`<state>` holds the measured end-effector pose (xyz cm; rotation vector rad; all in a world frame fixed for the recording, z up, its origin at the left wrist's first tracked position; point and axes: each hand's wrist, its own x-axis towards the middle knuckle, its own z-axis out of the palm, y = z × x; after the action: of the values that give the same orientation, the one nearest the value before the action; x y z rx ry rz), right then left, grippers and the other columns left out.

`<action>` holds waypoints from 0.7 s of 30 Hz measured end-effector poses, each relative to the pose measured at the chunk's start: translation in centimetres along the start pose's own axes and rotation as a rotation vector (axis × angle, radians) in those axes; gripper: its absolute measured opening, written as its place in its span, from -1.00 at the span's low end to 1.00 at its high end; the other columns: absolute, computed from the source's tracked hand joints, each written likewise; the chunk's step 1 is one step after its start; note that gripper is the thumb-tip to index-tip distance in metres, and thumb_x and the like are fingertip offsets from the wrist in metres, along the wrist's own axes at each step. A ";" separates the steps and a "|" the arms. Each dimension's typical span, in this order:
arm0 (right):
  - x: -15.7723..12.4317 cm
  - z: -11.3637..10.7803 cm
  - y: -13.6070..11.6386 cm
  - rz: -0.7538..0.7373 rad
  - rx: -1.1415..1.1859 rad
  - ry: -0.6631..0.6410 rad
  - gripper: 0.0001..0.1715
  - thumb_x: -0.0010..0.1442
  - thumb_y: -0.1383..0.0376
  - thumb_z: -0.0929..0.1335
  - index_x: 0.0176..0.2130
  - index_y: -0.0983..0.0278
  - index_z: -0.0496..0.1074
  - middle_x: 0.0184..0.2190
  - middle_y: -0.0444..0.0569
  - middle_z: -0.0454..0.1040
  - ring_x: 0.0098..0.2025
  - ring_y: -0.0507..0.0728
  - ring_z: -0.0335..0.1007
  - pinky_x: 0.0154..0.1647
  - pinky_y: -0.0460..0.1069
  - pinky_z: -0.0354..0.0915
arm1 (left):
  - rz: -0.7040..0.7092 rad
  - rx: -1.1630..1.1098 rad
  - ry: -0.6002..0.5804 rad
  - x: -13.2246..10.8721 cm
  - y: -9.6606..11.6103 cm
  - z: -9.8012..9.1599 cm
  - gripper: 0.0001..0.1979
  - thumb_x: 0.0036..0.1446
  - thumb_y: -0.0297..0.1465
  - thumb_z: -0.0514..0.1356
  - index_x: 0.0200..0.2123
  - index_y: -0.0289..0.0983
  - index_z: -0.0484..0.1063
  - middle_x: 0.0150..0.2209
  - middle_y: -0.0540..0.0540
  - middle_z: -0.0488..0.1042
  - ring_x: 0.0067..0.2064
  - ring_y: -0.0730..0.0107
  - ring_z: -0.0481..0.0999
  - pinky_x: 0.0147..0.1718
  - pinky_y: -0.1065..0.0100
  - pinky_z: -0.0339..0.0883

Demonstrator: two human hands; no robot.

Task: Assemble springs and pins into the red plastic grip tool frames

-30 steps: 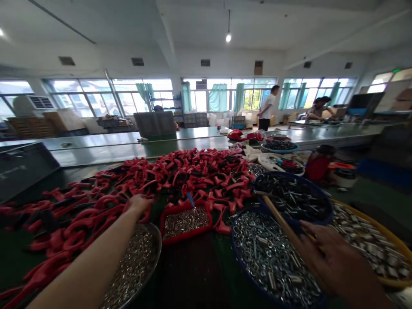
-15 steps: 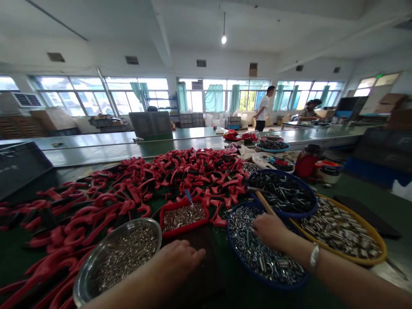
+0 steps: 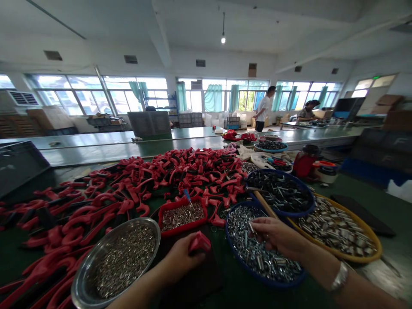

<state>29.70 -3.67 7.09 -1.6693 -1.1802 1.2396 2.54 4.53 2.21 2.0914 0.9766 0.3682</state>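
Note:
My left hand (image 3: pixel 178 259) is closed around a red plastic handle piece (image 3: pixel 200 242), above a dark board (image 3: pixel 196 279); part of the piece is hidden by my fingers. My right hand (image 3: pixel 278 237) pinches a small metal spring (image 3: pixel 251 227) over a blue basket (image 3: pixel 240 259) of loose springs, rings and other metal parts. Just beyond my left hand stands a red tray (image 3: pixel 161 219) of small metal pins. Beside my left forearm is a steel bowl (image 3: pixel 77 274) filled with tiny metal pieces.
Red and black handles (image 3: pixel 138 184) lie heaped across the bench. A wooden-handled tool (image 3: pixel 265 204) leans between the baskets. At right are a blue basket (image 3: pixel 313 206) of black-headed parts and a yellow basket (image 3: pixel 375 253) of metal cylinders. Two people are farther back.
My left hand has turned, and the red handle piece now shows in it. My right hand has lifted slightly from the metal parts, with a spring visible at its fingertips.

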 end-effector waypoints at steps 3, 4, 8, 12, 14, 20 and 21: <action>-1.6 1.0 0.4 0.066 0.252 -0.037 -0.69 0.10 0.12 0.28 -0.20 0.25 0.21 -0.32 -0.02 0.45 -0.44 -0.01 0.34 -0.64 -0.18 0.08 | 0.033 -0.025 -0.050 2.7 1.8 1.8 -0.82 -0.03 -0.47 0.11 -0.28 -0.31 0.36 -0.34 -0.03 0.48 -0.32 0.44 0.43 -0.38 0.49 0.26; -2.2 1.3 0.7 0.089 0.361 -0.033 -0.68 0.10 0.12 0.29 -0.19 0.23 0.19 -0.35 -0.05 0.45 -0.43 -0.01 0.35 -0.63 -0.18 0.09 | 0.039 -0.001 -0.057 3.7 2.4 2.4 -0.84 -0.01 -0.46 0.09 -0.31 -0.31 0.38 -0.35 -0.03 0.48 -0.32 0.45 0.43 -0.39 0.50 0.25; -3.9 1.6 2.7 0.107 0.637 0.130 -0.62 0.05 0.11 0.36 -0.19 0.18 0.20 -0.54 -0.22 0.37 -0.56 -0.07 0.25 -0.66 -0.21 0.03 | 0.024 0.185 -0.066 7.9 4.9 4.3 -0.83 -0.01 -0.38 0.09 -0.41 -0.30 0.45 -0.42 -0.05 0.48 -0.33 0.35 0.45 -0.39 0.43 0.26; -5.0 1.8 4.8 0.041 0.672 0.266 -0.60 -0.04 0.12 0.43 -0.25 0.23 0.30 -0.62 -0.28 0.25 -0.64 -0.12 0.07 -0.72 -0.23 -0.07 | 0.003 0.422 -0.085 10.8 7.4 5.1 -0.80 -0.05 -0.32 0.11 -0.38 -0.25 0.48 -0.33 -0.14 0.50 -0.25 0.17 0.47 -0.33 0.30 0.30; -5.4 1.8 5.1 0.086 0.692 0.307 -0.56 -0.07 0.09 0.44 -0.24 0.23 0.31 -0.60 -0.25 0.28 -0.61 -0.11 0.10 -0.70 -0.23 -0.02 | 0.011 0.533 -0.118 11.3 8.5 5.3 -0.80 -0.07 -0.35 0.14 -0.35 -0.25 0.49 -0.28 -0.19 0.50 -0.20 0.10 0.47 -0.30 0.25 0.32; -5.6 1.5 4.6 0.106 0.700 0.349 -0.55 -0.12 0.08 0.45 -0.25 0.23 0.35 -0.58 -0.20 0.32 -0.57 -0.06 0.15 -0.68 -0.21 0.01 | 0.062 0.794 -0.276 11.1 10.7 5.5 -0.80 0.02 -0.42 0.14 -0.24 -0.31 0.45 -0.17 -0.20 0.47 -0.13 0.15 0.45 -0.24 0.16 0.36; -5.6 1.5 4.7 0.096 0.699 0.347 -0.57 -0.11 0.09 0.45 -0.25 0.22 0.35 -0.58 -0.21 0.31 -0.57 -0.06 0.14 -0.68 -0.21 0.00 | 0.071 0.827 -0.303 11.2 10.9 5.5 -0.80 0.03 -0.42 0.15 -0.23 -0.32 0.44 -0.15 -0.20 0.46 -0.12 0.17 0.44 -0.22 0.14 0.36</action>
<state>28.80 -10.39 4.03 -1.3324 -0.3865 1.1734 18.62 5.63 6.13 2.8051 0.9596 -0.3896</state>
